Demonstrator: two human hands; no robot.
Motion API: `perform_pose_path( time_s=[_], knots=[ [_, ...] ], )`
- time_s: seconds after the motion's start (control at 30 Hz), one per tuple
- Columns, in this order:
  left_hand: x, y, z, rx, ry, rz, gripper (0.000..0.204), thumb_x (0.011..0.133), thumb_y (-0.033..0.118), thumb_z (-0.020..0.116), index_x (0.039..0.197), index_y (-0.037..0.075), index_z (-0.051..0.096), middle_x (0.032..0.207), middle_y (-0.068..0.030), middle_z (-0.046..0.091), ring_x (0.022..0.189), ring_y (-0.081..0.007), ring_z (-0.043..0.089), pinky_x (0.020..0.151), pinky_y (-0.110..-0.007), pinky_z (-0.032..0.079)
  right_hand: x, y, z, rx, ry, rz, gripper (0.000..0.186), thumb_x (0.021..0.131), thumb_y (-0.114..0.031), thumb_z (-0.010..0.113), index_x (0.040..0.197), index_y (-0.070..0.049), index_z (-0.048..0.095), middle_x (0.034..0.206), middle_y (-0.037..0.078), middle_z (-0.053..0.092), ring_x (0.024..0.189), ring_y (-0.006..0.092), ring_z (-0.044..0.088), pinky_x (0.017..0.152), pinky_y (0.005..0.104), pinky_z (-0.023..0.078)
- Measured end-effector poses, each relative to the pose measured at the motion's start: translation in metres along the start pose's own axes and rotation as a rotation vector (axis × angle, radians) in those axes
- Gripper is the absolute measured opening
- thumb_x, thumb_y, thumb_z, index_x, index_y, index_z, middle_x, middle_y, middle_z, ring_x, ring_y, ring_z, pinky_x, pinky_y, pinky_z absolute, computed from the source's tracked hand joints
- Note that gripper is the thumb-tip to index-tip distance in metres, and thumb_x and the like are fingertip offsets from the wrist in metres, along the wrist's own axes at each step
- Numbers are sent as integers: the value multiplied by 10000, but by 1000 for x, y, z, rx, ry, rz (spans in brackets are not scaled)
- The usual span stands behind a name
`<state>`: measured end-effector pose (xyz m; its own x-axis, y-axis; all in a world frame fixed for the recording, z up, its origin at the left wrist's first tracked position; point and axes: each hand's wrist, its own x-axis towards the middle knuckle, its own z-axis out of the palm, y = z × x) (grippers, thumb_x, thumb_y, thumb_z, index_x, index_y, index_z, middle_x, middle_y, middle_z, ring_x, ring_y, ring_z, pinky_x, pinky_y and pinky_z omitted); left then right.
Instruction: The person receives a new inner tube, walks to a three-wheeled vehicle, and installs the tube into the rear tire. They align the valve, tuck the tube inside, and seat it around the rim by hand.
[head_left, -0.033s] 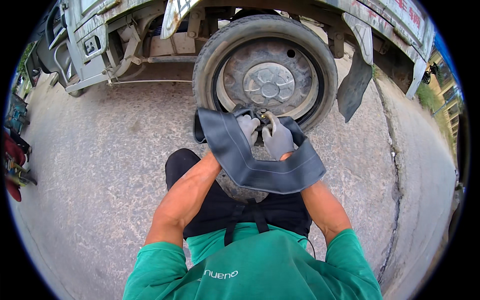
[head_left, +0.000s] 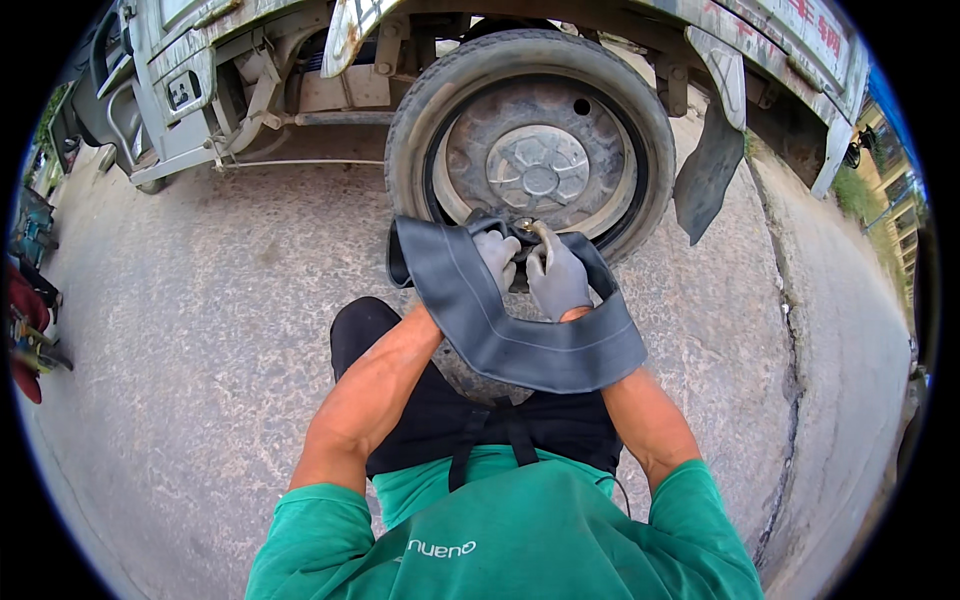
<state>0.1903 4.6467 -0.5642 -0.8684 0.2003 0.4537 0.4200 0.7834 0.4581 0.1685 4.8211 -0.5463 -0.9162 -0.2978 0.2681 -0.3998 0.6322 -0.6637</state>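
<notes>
A flat black inner tube (head_left: 520,345) hangs in a loop over both my forearms, in front of the wheel. My left hand (head_left: 497,260), in a grey glove, is closed on the tube's far part, close to the wheel's lower rim. Beside it, also gloved, my right hand (head_left: 560,280) has thumb and forefinger brought together at a small brass-coloured valve stem (head_left: 527,226) on the tube. Its other fingers are curled. Behind both hands stands the tyre (head_left: 420,110), around a rusty steel wheel (head_left: 485,115) with a round hub cap (head_left: 540,168).
The worn truck body (head_left: 290,60) overhangs the wheel. A dark mud flap (head_left: 708,180) hangs right of the tyre. Rough concrete ground (head_left: 230,300) surrounds me, with a long crack (head_left: 795,390) on the right. At the far left edge, part of a person in red (head_left: 30,310) shows.
My right hand has shifted very slightly at the valve stem, and the tube's lower right part has moved a little to the left. My left hand stays in place.
</notes>
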Motion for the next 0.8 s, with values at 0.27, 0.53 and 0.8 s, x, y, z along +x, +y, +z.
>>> perform_pose_path(
  time_s=[0.27,0.53,0.8],
  knots=[
    [3,7,6,-27,9,0,265,817,110,698,1067,22,694,859,-200,666,802,-370,654,753,-477,500,14,24,8,-296,30,33,462,877,-153,674,1325,-44,641,961,179,735,920,350,709,834,434,552],
    [5,6,8,-9,-6,-5,228,811,123,690,1023,40,704,821,-182,660,794,-352,656,746,-483,505,45,22,-17,-323,-146,178,540,813,-314,726,1246,5,679,982,184,764,927,365,735,853,432,571],
    [-5,6,10,61,23,51,123,761,104,687,880,76,692,744,-138,615,753,-331,638,698,-481,497,52,4,-14,-460,-156,85,454,819,-279,756,1150,17,664,974,244,734,930,394,720,831,457,565]
  ],
)
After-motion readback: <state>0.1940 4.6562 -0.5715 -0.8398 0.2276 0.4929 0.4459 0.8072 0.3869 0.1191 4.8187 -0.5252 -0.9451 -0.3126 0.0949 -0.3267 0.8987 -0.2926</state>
